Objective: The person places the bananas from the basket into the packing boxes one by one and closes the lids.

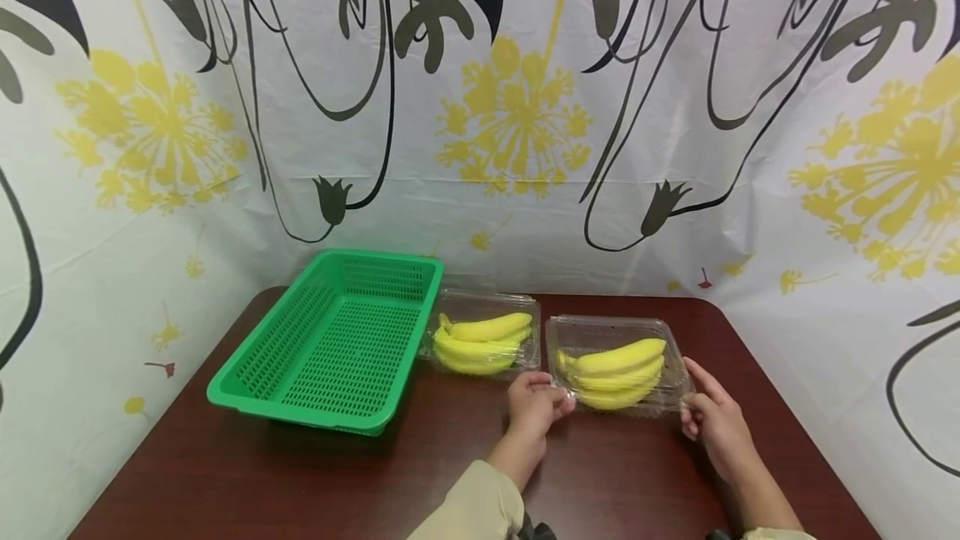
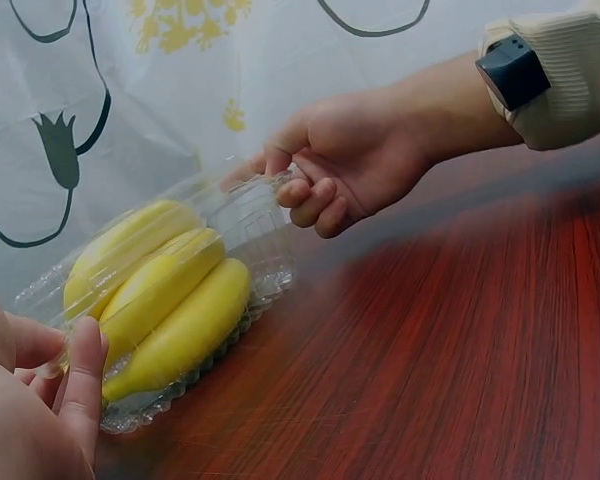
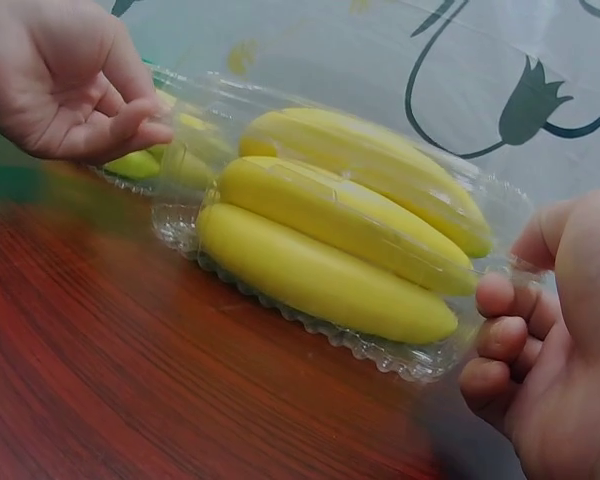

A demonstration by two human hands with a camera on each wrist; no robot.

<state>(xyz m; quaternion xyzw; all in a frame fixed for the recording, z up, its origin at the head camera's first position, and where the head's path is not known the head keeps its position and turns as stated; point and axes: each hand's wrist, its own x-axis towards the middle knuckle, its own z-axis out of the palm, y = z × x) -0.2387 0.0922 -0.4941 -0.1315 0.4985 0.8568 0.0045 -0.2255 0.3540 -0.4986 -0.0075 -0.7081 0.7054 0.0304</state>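
Observation:
A clear plastic clamshell box (image 1: 611, 325) with a bunch of bananas (image 1: 618, 373) inside sits on the table's right half. My left hand (image 1: 534, 407) pinches its near left corner between thumb and fingers. At the opposite side my right hand (image 1: 716, 419) pinches the right edge, the other fingers curled below it. In the right wrist view the lid lies over the bananas (image 3: 330, 230), and the box's ridged base (image 3: 310, 322) shows close over the wood. The left wrist view shows the right hand (image 2: 355, 165) gripping the box's far end.
Left of it, another clear box (image 1: 487, 303) holds more bananas (image 1: 483, 344). A green plastic basket (image 1: 345, 348) stands on the left of the dark red wooden table (image 1: 450, 473). A patterned curtain (image 1: 525, 240) hangs right behind the table's back edge.

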